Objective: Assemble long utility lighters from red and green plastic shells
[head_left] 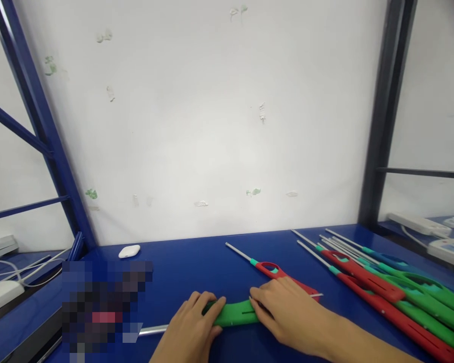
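Note:
A green long-nosed gas lighter lies level just above or on the blue tabletop, its metal tube pointing left. My left hand is closed around it near the tube end, fingers over the handle. The other end is held by my right hand, closed with thumb and fingertips on the green body. Behind the right hand lies a red lighter, its tube pointing up and left and its handle partly hidden. A thin pale strip shows past that hand; I cannot tell what it is.
Several red, green and blue lighters are piled at the right. A white earbud case sits at the back left, above a pixelated area. Blue rack posts and a white wall bound the blue shelf. Power strips flank both sides.

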A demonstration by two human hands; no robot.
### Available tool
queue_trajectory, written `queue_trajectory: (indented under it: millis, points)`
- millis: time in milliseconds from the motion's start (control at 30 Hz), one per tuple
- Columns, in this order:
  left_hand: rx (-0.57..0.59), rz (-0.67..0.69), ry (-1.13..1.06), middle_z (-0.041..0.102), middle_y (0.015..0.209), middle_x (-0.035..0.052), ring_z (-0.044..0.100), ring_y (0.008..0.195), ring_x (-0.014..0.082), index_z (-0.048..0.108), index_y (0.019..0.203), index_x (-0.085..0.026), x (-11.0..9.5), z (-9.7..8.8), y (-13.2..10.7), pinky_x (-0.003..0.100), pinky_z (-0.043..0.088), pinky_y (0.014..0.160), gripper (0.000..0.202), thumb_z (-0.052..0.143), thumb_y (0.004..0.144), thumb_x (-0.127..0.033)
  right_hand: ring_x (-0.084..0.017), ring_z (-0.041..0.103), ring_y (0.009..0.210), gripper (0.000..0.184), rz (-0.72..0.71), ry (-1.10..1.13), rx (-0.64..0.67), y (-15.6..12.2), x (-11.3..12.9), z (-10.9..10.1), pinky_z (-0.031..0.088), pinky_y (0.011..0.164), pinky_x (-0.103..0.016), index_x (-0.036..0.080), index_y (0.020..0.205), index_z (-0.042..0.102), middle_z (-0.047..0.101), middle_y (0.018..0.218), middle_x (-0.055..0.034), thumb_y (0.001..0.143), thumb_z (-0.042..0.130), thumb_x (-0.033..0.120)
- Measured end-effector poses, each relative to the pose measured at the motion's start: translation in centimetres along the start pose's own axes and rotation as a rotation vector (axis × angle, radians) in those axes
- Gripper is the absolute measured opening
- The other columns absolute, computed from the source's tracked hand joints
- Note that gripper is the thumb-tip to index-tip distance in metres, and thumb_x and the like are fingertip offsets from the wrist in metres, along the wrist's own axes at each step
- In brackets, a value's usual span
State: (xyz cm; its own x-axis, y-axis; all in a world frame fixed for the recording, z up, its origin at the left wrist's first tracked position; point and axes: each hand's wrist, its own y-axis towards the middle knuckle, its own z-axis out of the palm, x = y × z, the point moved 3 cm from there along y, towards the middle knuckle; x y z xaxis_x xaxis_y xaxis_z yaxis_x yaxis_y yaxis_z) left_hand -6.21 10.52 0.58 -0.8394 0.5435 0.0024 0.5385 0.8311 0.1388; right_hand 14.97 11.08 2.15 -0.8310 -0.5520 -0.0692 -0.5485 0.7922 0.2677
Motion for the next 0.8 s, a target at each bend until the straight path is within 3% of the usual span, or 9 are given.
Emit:
queue_trajectory:
  millis: [400, 600, 700, 800]
  points:
    - [0.045, 0.031, -0.054, 0.061, 0.137, 0.0118, 0.059, 0.125, 0.0326, 0.054, 0.146, -0.022, -0.7, -0.7, -0.4, 0.054, 0.049, 0.109, 0.050, 0.043, 0.099, -0.009, -0.022, 0.066, 0.069, 0.015, -0.159, -0.030, 0.000, -0.3, -0.2, -0.7, 0.031, 0.063, -0.034, 0.022, 0.089, 0.055, 0.070, 0.083, -0.0013, 0.101, 0.046, 0.023]
    - [0.006, 0.064, -0.083, 0.061, 0.134, 0.0123, 0.059, 0.121, 0.0303, 0.053, 0.145, -0.019, -0.7, -0.8, -0.6, 0.053, 0.049, 0.108, 0.047, 0.044, 0.100, -0.010, -0.022, 0.068, 0.067, 0.033, -0.055, 0.004, 0.012, 0.2, -0.2, -0.5, 0.030, 0.061, -0.033, 0.022, 0.083, 0.054, 0.072, 0.077, -0.0011, 0.108, 0.039, 0.036]
    - [-0.009, 0.077, -0.097, 0.062, 0.131, 0.0112, 0.058, 0.118, 0.0292, 0.054, 0.143, -0.019, -0.8, -1.0, -0.4, 0.052, 0.050, 0.106, 0.045, 0.045, 0.101, -0.011, -0.021, 0.067, 0.065, 0.033, -0.075, -0.021, 0.017, 0.3, 0.0, 0.0, 0.029, 0.058, -0.033, 0.021, 0.084, 0.055, 0.071, 0.076, -0.0018, 0.109, 0.037, 0.031]
    - [-0.022, 0.074, -0.106, 0.062, 0.131, 0.0105, 0.058, 0.117, 0.0282, 0.056, 0.141, -0.020, -1.0, -1.3, -0.3, 0.049, 0.051, 0.104, 0.043, 0.046, 0.101, -0.011, -0.020, 0.066, 0.066, 0.024, -0.185, -0.091, 0.028, 0.2, -0.1, -0.1, 0.028, 0.056, -0.032, 0.020, 0.090, 0.055, 0.069, 0.078, -0.0022, 0.108, 0.039, 0.025]
